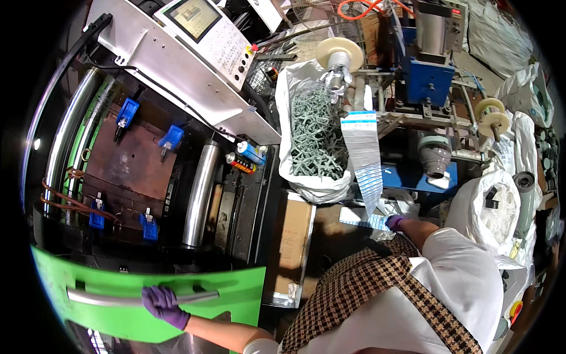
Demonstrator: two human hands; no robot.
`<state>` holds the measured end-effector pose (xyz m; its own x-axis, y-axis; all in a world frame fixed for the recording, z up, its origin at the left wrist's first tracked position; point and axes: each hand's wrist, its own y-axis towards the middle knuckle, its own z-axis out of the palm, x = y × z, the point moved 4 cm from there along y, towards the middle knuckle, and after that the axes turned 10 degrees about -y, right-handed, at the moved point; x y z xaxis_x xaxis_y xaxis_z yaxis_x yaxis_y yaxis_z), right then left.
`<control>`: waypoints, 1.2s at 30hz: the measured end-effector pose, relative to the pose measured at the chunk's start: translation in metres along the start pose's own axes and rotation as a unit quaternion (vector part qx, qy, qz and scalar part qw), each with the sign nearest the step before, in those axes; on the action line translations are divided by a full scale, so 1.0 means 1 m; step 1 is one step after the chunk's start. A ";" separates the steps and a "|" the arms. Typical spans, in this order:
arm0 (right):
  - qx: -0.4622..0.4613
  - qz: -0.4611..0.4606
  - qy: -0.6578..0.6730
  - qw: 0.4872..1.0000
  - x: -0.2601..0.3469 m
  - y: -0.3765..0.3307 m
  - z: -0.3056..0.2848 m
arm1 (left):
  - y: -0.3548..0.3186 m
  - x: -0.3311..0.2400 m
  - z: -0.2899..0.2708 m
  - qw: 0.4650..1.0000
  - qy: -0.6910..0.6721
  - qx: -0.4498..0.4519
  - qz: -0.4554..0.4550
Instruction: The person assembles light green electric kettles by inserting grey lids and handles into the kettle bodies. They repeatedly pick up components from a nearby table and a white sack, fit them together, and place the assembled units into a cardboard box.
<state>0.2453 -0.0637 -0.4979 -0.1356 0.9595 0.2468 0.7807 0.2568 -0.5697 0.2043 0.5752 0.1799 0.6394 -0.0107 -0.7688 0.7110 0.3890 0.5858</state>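
Observation:
My left hand (163, 305), in a purple glove, is closed around a long silver door handle (100, 298). The handle is fixed to a bright green machine door (243, 283) at the lower left. On the right, my right hand (397, 222), also purple-gloved, is at the lower end of a silver, white and blue printed film strip (362, 150). That hand touches the strip's folded end (359, 217); its fingers are too small and partly hidden to show a grip. Behind the green door lies a brown metal plate (132, 156) with blue clamps (170, 139) around it.
A control panel (203, 41) with a screen stands above the machine. Spray cans (252, 152) sit beside a steel bar (201, 192). A white sack (318, 192) holds many grey-green plastic parts. A blue press (430, 82) stands behind the strip. A cardboard box (292, 236) lies between.

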 end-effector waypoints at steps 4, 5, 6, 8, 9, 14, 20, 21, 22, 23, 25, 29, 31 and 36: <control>0.180 -0.021 0.126 0.975 0.087 0.016 0.021 | 0.000 -0.022 -0.107 0.827 -0.330 0.444 -0.104; 0.198 -0.037 0.121 0.972 0.108 0.013 0.022 | 0.001 -0.032 -0.129 0.794 -0.331 0.500 -0.096; 0.199 -0.036 0.107 0.973 0.111 0.002 0.030 | 0.004 -0.021 -0.121 0.816 -0.335 0.466 -0.065; 0.208 -0.044 0.075 0.974 0.111 -0.010 0.045 | -0.026 -0.031 -0.131 0.868 -0.317 0.382 -0.014; 0.214 -0.050 0.057 0.974 0.110 -0.014 0.050 | -0.038 -0.048 -0.170 0.889 -0.304 0.343 -0.009; 0.205 -0.054 -0.050 0.976 0.089 -0.032 0.042 | -0.040 -0.071 -0.227 0.913 -0.285 0.291 -0.012; 0.068 -0.248 -0.168 0.952 0.160 0.032 -0.021 | -0.054 -0.119 -0.260 0.931 -0.304 0.204 -0.002; 0.015 -0.194 0.067 0.979 0.177 0.052 -0.036 | -0.053 -0.123 -0.270 0.935 -0.292 0.201 -0.003; 0.012 -0.142 0.219 0.965 0.203 0.070 -0.054 | -0.047 -0.121 -0.273 0.940 -0.278 0.199 0.006; -0.007 -0.093 0.369 0.925 0.227 0.085 -0.074 | -0.042 -0.113 -0.273 0.943 -0.269 0.198 0.013; 0.034 -0.090 0.495 0.863 0.318 0.105 -0.128 | -0.026 -0.101 -0.286 0.944 -0.269 0.190 0.005; -0.002 -0.274 0.389 0.879 0.543 0.101 -0.286 | 0.026 -0.092 -0.304 0.900 -0.339 0.270 -0.049; -0.048 -0.329 0.298 0.895 0.632 0.112 -0.345 | 0.048 -0.073 -0.311 0.904 -0.343 0.250 -0.054; -0.129 -0.485 0.219 0.837 0.828 0.162 -0.489 | 0.126 -0.003 -0.349 0.894 -0.369 0.239 -0.084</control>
<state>0.5582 0.7161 -0.0024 -0.5892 0.1658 0.7908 0.5459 0.8032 0.2383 0.1902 0.9461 0.1665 0.4062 -0.7052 -0.5811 0.7463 -0.1109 0.6563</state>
